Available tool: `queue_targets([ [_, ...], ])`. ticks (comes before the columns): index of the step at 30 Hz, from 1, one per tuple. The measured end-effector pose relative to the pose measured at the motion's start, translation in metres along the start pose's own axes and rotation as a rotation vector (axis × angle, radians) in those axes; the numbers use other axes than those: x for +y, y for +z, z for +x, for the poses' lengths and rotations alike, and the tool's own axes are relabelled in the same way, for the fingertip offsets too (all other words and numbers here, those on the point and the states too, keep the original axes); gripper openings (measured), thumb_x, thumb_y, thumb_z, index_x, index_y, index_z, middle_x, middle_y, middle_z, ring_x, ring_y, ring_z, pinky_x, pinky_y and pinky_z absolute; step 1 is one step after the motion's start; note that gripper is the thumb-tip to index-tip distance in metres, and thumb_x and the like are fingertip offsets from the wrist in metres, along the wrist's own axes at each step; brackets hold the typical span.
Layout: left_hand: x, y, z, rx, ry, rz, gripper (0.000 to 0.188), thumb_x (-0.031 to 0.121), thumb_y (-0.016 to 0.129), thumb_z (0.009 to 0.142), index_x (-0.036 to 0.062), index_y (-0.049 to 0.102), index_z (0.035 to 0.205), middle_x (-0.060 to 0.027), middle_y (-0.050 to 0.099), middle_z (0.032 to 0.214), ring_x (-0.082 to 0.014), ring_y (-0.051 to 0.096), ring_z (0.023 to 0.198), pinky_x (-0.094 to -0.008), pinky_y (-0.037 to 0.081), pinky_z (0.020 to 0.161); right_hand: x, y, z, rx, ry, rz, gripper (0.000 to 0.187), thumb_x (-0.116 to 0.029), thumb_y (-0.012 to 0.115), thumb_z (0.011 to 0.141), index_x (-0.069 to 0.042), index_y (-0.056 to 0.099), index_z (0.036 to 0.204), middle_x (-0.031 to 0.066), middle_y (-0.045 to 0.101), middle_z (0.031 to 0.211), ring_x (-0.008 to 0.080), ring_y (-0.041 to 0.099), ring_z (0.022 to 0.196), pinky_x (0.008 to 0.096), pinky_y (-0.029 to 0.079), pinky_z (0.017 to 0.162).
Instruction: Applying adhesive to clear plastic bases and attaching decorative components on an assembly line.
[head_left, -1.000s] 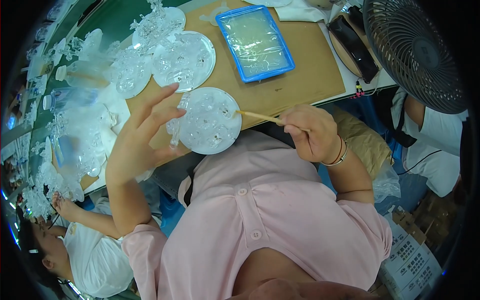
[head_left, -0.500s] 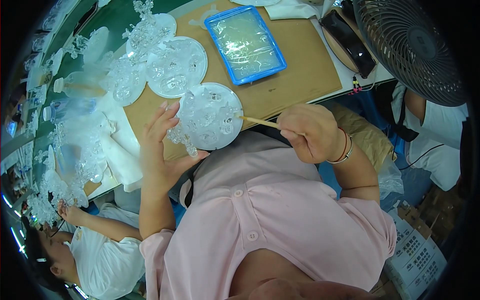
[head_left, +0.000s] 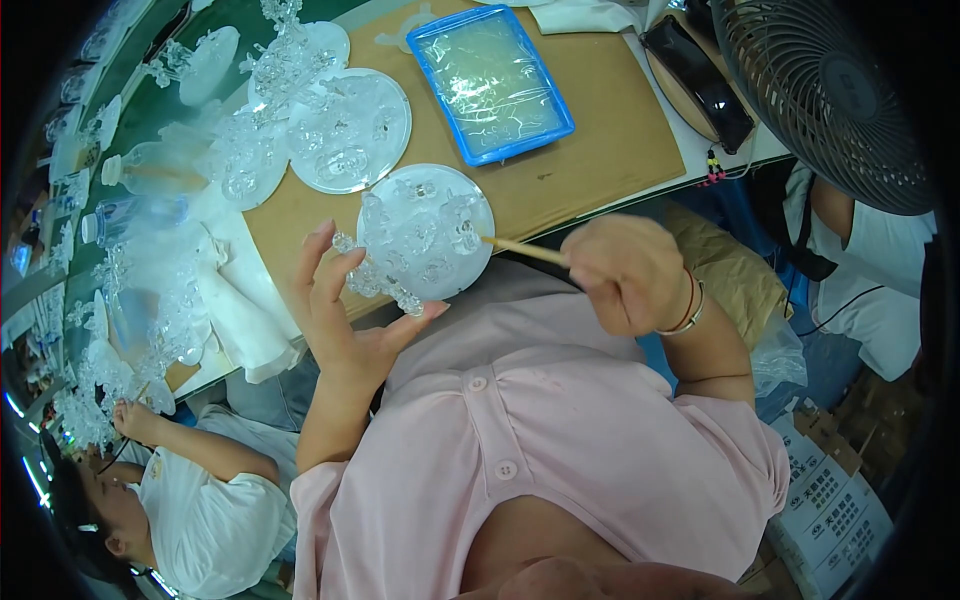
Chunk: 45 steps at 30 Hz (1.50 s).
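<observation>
My left hand (head_left: 345,325) curves round a clear, knobbly plastic ornament (head_left: 385,285), its thumb and fingers at either end. The ornament lies against the lower left rim of a round translucent disc (head_left: 450,270) bearing several clear raised pieces. Whether the two are joined I cannot tell. A thin pale wooden stick (head_left: 528,250) is pinched in my right hand (head_left: 625,272). Its tip points left at the disc's right edge, by a clear piece. The disc overhangs the near edge of the brown board (head_left: 620,130).
Beyond the disc sits a blue tray (head_left: 487,158) with a shiny clear filling. More loaded discs (head_left: 395,150) stand far left, near plastic bottles (head_left: 150,170) and a white cloth (head_left: 245,330). At the right are a black fan (head_left: 850,90) and a dark case (head_left: 700,85). A co-worker (head_left: 205,520) handles clear pieces at left.
My left hand has shifted right and slightly down, with its fingers closer round the ornament. The disc has turned or slid a little right. My right hand with the stick has moved slightly right.
</observation>
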<state>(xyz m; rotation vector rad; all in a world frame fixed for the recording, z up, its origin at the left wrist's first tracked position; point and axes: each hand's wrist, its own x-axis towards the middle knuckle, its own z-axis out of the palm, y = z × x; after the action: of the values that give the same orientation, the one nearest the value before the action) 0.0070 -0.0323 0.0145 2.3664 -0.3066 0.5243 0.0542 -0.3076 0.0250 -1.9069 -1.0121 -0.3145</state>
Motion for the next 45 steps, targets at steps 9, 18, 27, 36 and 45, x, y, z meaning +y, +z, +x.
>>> queue_targets([
  [9,0.0,0.013,-0.008,0.096,0.019,0.005,0.084,0.039,0.091,0.049,0.0111,0.048,0.116,-0.019,0.042,0.128,-0.0358,0.046,0.115,-0.0478,0.038,0.097,0.006,-0.005,-0.002,0.036,0.043,-0.018,0.004,-0.004,0.055,0.086,-0.002,0.055,0.09,0.0115,0.061,0.072,0.0257,0.059,0.057,0.0317,0.047,0.052],
  [18,0.002,0.019,-0.011,0.14,0.036,0.01,0.084,0.041,0.091,0.05,0.0093,0.048,0.115,-0.0186,0.037,0.13,-0.0359,0.042,0.118,-0.0508,0.036,0.101,-0.002,0.013,-0.006,-0.051,-0.063,0.094,0.013,0.0,0.058,0.081,-0.001,0.053,0.093,0.013,0.061,0.077,0.0259,0.057,0.055,0.0325,0.046,0.051],
  [27,0.002,0.014,-0.01,0.074,0.043,-0.043,0.087,0.029,0.092,0.051,0.0106,0.045,0.122,-0.021,0.036,0.132,-0.0382,0.039,0.123,-0.0549,0.033,0.103,-0.005,-0.007,-0.016,-0.032,0.065,0.078,0.007,-0.005,0.052,0.088,-0.002,0.053,0.094,0.0138,0.061,0.072,0.0229,0.059,0.055,0.0306,0.047,0.05],
  [36,-0.002,0.012,-0.016,0.132,0.023,-0.173,0.085,0.019,0.091,0.055,0.0117,0.042,0.125,-0.0188,0.037,0.134,-0.0368,0.045,0.119,-0.0473,0.042,0.096,0.001,-0.028,0.013,0.511,0.259,0.171,0.014,-0.014,0.047,0.097,-0.002,0.053,0.096,0.0107,0.06,0.072,0.0097,0.051,0.054,0.0197,0.041,0.047],
  [45,-0.006,0.034,-0.015,0.172,0.097,-0.211,0.086,0.018,0.091,0.055,0.0122,0.042,0.125,-0.019,0.036,0.134,-0.037,0.045,0.121,-0.0464,0.043,0.096,0.026,-0.018,0.034,0.313,0.323,-0.052,0.011,-0.009,0.05,0.096,0.001,0.053,0.098,0.0093,0.062,0.077,0.0064,0.051,0.057,0.0175,0.041,0.052],
])
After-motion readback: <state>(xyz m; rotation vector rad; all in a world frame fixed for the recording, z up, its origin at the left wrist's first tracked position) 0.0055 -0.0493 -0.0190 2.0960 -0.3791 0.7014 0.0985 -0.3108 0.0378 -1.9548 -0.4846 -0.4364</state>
